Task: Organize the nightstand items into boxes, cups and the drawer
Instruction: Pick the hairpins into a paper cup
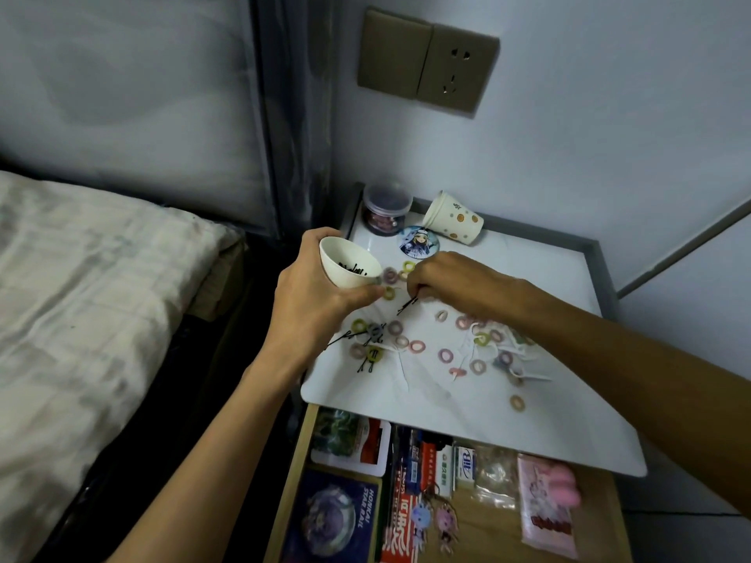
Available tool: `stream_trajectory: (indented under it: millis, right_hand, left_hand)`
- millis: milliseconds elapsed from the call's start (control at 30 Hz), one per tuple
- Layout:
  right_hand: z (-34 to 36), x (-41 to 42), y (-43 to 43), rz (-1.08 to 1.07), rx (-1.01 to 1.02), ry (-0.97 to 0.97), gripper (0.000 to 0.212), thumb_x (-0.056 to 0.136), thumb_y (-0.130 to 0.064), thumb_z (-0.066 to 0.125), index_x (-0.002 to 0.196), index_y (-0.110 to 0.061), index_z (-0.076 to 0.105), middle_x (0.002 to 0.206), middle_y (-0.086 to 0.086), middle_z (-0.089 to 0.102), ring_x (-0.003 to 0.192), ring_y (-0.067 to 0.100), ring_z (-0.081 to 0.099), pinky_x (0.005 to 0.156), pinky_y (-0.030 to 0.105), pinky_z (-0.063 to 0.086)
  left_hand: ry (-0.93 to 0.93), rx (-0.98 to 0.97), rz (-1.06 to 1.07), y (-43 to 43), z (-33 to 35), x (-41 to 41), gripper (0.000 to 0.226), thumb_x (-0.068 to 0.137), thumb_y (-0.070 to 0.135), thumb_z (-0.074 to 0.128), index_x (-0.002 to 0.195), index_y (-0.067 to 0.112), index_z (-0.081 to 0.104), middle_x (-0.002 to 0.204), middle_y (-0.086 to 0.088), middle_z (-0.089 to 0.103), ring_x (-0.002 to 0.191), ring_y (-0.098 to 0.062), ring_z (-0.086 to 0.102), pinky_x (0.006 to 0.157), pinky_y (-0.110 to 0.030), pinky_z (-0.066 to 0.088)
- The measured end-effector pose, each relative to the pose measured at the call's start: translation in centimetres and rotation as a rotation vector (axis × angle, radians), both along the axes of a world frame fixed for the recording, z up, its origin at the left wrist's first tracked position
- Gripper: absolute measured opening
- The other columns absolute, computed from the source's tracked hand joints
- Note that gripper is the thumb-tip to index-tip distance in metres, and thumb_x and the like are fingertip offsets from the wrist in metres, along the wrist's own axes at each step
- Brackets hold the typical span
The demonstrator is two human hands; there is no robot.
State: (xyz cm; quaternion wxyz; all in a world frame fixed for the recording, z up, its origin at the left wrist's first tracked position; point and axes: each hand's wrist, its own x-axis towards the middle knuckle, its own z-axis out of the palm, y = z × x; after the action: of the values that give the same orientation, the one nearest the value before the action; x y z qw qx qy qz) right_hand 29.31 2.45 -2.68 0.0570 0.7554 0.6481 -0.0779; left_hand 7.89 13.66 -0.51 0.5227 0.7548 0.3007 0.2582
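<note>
**Operator:** Status, from the near edge?

**Inspector:** Your drawer (491, 534) stands open below the near edge, already stocked. On the nightstand top (487, 420), hair ties (416, 346) lie scattered across the middle, and loose bobby pins (345, 337) lie by the left edge.

**Operator:** And my hands?

**Inspector:** Close together, not touching. Your left hand (313, 294) grips the white cup (345, 264), pins inside, at the left edge. Your right hand (443, 282) pinches one bobby pin (408, 304) just beside it. Judged step: collecting pins. The next move calls for a short carry to the cup mouth, then release. A paper cup (453, 219) lies toppled at the far edge, a jar (386, 209) in the far left corner.
</note>
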Motion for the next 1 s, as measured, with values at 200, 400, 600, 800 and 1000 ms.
stream_trajectory:
  millis: [200, 400, 600, 800, 1000]
  right_hand:
    - [5.4, 0.1, 1.1, -0.196, 0.232, 0.151, 0.013, 0.089, -0.022, 0.070, 0.100, -0.024, 0.077, 0.096, -0.007, 0.074, 0.090, 0.010, 0.066, 0.084, 0.037, 0.053]
    - [10.0, -3.8, 2.6, -0.095, 0.295, 0.352, 0.012, 0.085, -0.019, 0.075, 0.097, -0.020, 0.079, 0.086, -0.012, 0.074, 0.078, -0.007, 0.064, 0.075, 0.011, 0.046]
    - [9.2, -5.9, 3.6, -0.086, 0.334, 0.559, 0.014, 0.088, -0.019, 0.072, 0.101, -0.018, 0.076, 0.091, -0.013, 0.072, 0.082, -0.009, 0.063, 0.073, 0.008, 0.046]
    - [3.9, -4.5, 3.0, -0.361, 0.320, 0.603, 0.017, 0.092, -0.021, 0.067, 0.107, -0.016, 0.072, 0.096, -0.005, 0.071, 0.084, 0.010, 0.067, 0.079, 0.032, 0.057]
    - [-2.4, -5.6, 0.6, -0.272, 0.007, 0.362, 0.043, 0.083, -0.043, 0.074, 0.121, -0.027, 0.060, 0.121, 0.000, 0.051, 0.108, 0.018, 0.053, 0.084, 0.037, 0.050]
  left_hand:
    - [0.003, 0.000, -0.014, -0.2, -0.1, 0.0, 0.071, 0.063, 0.029, 0.091, 0.121, 0.029, 0.050, 0.098, 0.012, 0.063, 0.087, -0.004, 0.062, 0.062, -0.009, 0.047]
    - [0.039, 0.027, -0.034, -0.3, -0.4, 0.2, 0.068, 0.063, 0.032, 0.090, 0.118, 0.032, 0.050, 0.097, 0.011, 0.065, 0.086, -0.003, 0.062, 0.063, -0.013, 0.048]
    - [0.001, 0.016, -0.010, 0.0, -0.1, -0.1, 0.066, 0.064, 0.027, 0.090, 0.118, 0.033, 0.052, 0.094, 0.013, 0.066, 0.083, 0.001, 0.063, 0.060, -0.014, 0.049]
    - [-0.019, 0.074, 0.113, 2.0, 0.3, -1.0, 0.072, 0.062, 0.029, 0.093, 0.121, 0.028, 0.052, 0.095, 0.016, 0.063, 0.090, -0.002, 0.062, 0.072, -0.015, 0.049]
    - [-0.062, 0.061, 0.171, 2.6, 0.4, -1.1, 0.074, 0.062, 0.029, 0.092, 0.124, 0.026, 0.052, 0.100, 0.015, 0.063, 0.096, -0.010, 0.062, 0.085, -0.036, 0.055]
